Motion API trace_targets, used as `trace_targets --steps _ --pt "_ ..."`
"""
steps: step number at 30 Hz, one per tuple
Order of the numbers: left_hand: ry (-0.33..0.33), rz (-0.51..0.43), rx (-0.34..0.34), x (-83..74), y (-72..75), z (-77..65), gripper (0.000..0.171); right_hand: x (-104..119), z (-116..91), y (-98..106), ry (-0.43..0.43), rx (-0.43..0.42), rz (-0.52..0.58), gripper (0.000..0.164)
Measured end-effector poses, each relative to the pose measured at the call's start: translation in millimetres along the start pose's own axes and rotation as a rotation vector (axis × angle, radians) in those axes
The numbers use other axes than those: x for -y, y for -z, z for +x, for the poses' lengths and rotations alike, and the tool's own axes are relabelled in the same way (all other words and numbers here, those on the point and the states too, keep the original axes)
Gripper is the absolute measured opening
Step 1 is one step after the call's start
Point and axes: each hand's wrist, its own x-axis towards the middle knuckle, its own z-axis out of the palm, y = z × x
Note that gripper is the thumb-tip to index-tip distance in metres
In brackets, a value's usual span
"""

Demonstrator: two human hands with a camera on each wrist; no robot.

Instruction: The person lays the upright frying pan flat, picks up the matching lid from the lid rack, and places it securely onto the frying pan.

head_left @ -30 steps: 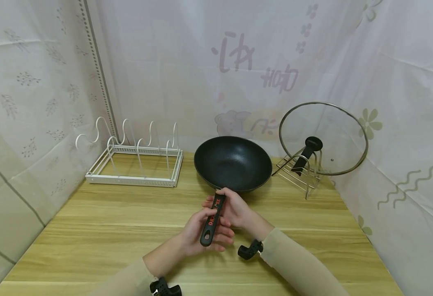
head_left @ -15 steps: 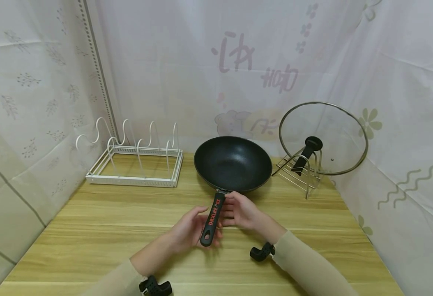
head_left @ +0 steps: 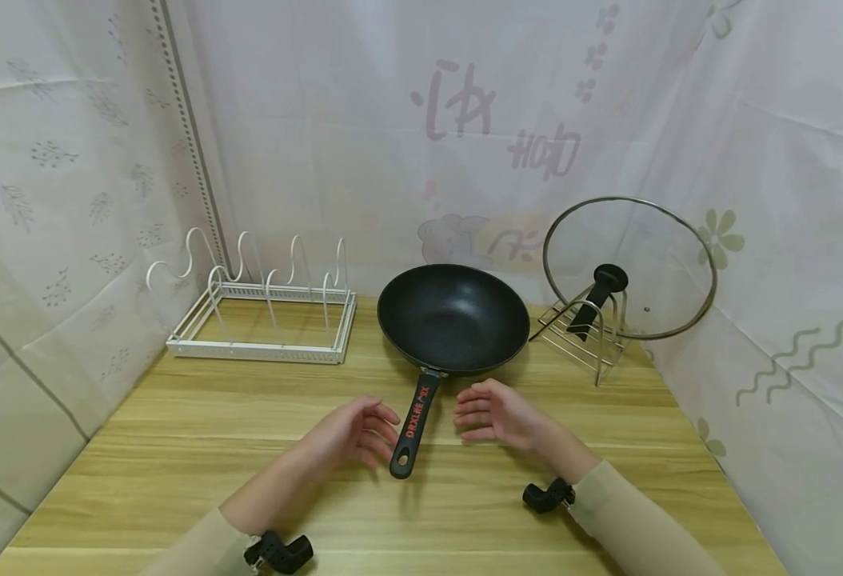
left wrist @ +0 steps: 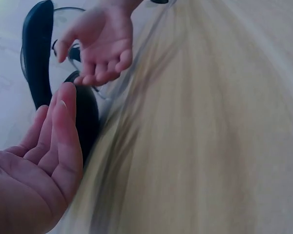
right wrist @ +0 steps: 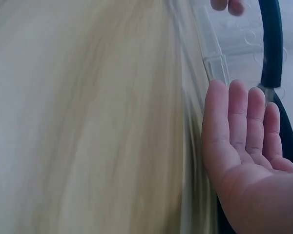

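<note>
A black wok (head_left: 453, 320) stands on the wooden table, its handle (head_left: 414, 424) with red lettering pointing toward me. Left of the handle is my left hand (head_left: 353, 436), its fingers loosely bent and very near the handle's end; whether they touch it I cannot tell. On the other side my right hand (head_left: 501, 416) is apart from the handle, palm turned inward, holding nothing. The right wrist view shows that hand's fingers (right wrist: 238, 117) extended beside the wok. In the left wrist view the left palm (left wrist: 29, 185) holds nothing.
A white wire rack (head_left: 256, 350) stands at the back left. At the back right a glass lid (head_left: 659, 272) with a black knob leans upright in a small metal stand (head_left: 583, 348). Patterned cloth hangs behind and on both sides of the wooden table (head_left: 249, 448).
Both hands have let go of the handle and moved apart, the left hand to the left and the right hand to the right. The wok stays in place.
</note>
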Motion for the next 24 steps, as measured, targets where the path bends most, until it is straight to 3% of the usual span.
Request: trace_targets --steps 7,16,24 --pt "-0.061 0.132 -0.096 -7.5 3.2 -5.7 0.054 8.0 -13.3 16.8 0.049 -0.047 -0.089 0.042" --pt "-0.151 0.223 -0.151 -14.1 -0.4 -4.9 0.049 25.6 -23.9 37.4 0.141 -0.135 -0.150 0.032" --pt "-0.196 0.264 -0.175 -22.2 -7.6 -8.0 0.045 41.3 -21.0 51.1 0.215 -0.314 -0.200 0.030"
